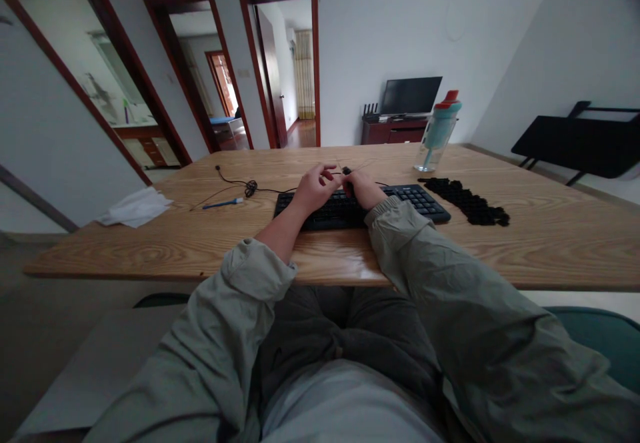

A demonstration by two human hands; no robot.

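My left hand is over the middle of a black keyboard, its fingers curled and its fingertips meeting my right hand. My right hand is closed, with a small dark thing showing at its fingertips. Thin wire-like lines stick out beyond the fingers. What exactly either hand pinches is too small to name. The keyboard lies flat near the table's front edge, partly hidden under both hands. To its right, small black pieces lie close together in a slanting band, perhaps loose keycaps.
On the wooden table, a blue brush and a coiled black cable lie left of the keyboard. Crumpled white tissue sits farther left. A clear bottle with a red and teal lid stands at the back right.
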